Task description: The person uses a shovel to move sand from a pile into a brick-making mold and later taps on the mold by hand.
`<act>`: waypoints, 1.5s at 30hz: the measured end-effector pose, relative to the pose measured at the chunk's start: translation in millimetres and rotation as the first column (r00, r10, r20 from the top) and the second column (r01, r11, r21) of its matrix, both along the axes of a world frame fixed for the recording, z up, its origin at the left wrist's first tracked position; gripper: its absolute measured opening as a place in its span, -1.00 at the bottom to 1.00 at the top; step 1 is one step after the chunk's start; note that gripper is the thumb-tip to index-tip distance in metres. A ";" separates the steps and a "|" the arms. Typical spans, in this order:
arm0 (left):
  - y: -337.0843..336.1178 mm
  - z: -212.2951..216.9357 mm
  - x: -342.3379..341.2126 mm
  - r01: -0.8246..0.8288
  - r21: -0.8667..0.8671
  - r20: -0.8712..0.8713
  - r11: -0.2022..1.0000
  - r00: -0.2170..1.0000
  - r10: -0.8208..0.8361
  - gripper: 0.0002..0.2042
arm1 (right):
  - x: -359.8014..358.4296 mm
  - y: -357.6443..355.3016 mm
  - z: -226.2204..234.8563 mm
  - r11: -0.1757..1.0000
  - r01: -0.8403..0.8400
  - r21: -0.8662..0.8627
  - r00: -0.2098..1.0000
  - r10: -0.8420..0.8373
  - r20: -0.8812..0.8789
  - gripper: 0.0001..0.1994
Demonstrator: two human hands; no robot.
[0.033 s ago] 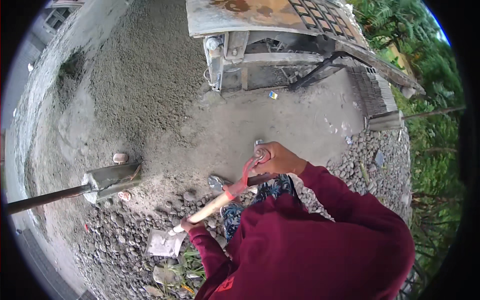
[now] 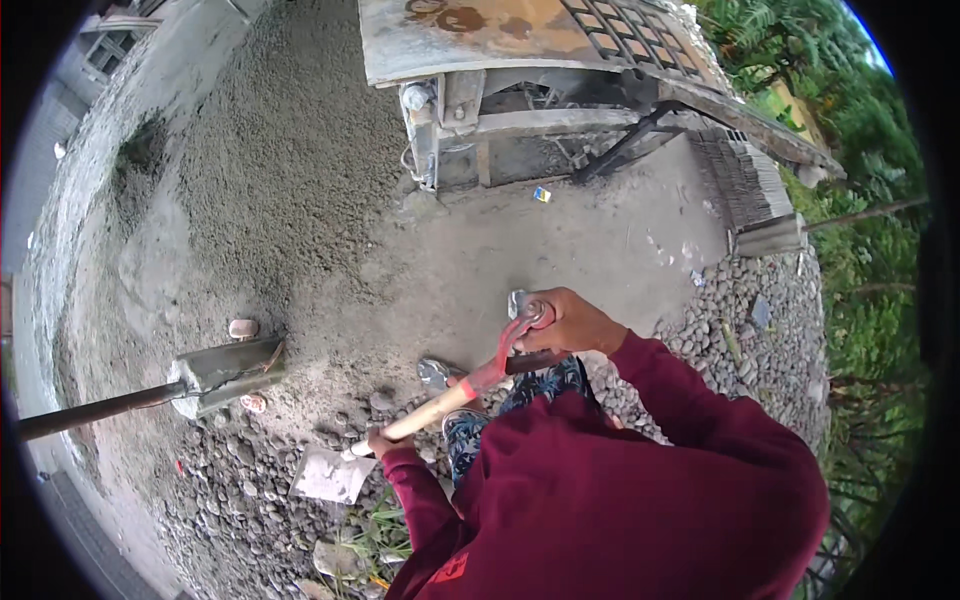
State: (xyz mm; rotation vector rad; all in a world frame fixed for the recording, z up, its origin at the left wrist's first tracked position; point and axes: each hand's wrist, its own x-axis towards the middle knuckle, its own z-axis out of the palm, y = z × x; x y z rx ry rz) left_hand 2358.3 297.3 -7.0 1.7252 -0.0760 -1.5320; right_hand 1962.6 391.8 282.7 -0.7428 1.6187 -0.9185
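I hold a shovel (image 2: 425, 416) with a pale wooden shaft, a red grip end and a flat, square grey blade. My right hand (image 2: 572, 322) is closed around the red handle (image 2: 510, 345) at the top, in front of my body. Lower down, my left hand (image 2: 390, 444) wraps the shaft close to the blade (image 2: 330, 476). The blade hangs to the left over the grey stones (image 2: 240, 500), and only a thin grey dusting shows on it. Whether it touches the stones, I cannot tell.
A sand heap (image 2: 290, 150) rises at the far left. Ahead stands a frame with a stained board (image 2: 440, 50) and a black grid. A pole set in a concrete block (image 2: 230, 370) is at the left, another post (image 2: 770, 238) at the right. Stacked grey slabs (image 2: 745, 180) adjoin greenery.
The shovel blade has shifted slightly away from me over the stones and shows its face flatter. My right hand has moved a little to the right with the handle; both hands keep their grip.
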 end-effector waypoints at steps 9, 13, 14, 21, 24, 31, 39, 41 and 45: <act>15.5 -21.8 -247.9 0.580 0.171 -0.362 0.797 0.789 -0.497 -0.80 | -48.3 181.9 102.0 0.856 0.494 0.151 0.818 -0.517 0.251 -0.81; 94.5 -16.1 -365.2 0.848 0.249 -0.421 0.468 0.530 -0.736 -0.84 | -50.1 273.0 89.5 0.700 0.704 0.117 0.652 -0.703 0.283 -0.78; 124.1 -0.1 -392.1 0.880 0.278 -0.430 0.385 0.472 -0.769 -0.84 | -47.6 291.6 85.7 0.611 0.782 0.122 0.561 -0.775 0.291 -0.79; 230.4 29.0 -501.2 0.981 0.177 -0.322 -0.084 -0.023 -0.946 -0.76 | 2.3 334.6 24.3 0.068 0.992 0.106 0.011 -0.887 0.461 -0.89; 239.5 26.6 -535.8 0.945 0.203 -0.216 -0.257 -0.212 -0.953 -0.80 | 7.3 310.3 -8.9 -0.216 0.963 0.160 -0.269 -0.765 0.585 -0.88; 192.8 -20.5 -646.5 0.812 0.200 -0.204 -0.548 -0.512 -0.834 -0.89 | -76.8 240.5 -75.8 -0.433 0.889 0.150 -0.360 -0.456 0.814 -0.85; 112.2 -34.6 -812.4 0.564 0.328 -0.323 -0.758 -0.687 -0.651 -0.84 | -231.4 142.1 -88.8 -0.552 0.809 0.203 -0.461 -0.381 0.801 -0.81; 97.9 -26.2 -845.3 0.498 0.372 -0.377 -0.784 -0.691 -0.617 -0.81 | -260.6 120.7 -77.4 -0.569 0.798 0.201 -0.460 -0.358 0.813 -0.79; 85.0 -20.6 -883.6 0.416 0.503 -0.388 -0.758 -0.675 -0.628 -0.78 | -317.6 72.9 -82.1 -0.707 0.694 0.135 -0.517 -0.359 0.777 -0.75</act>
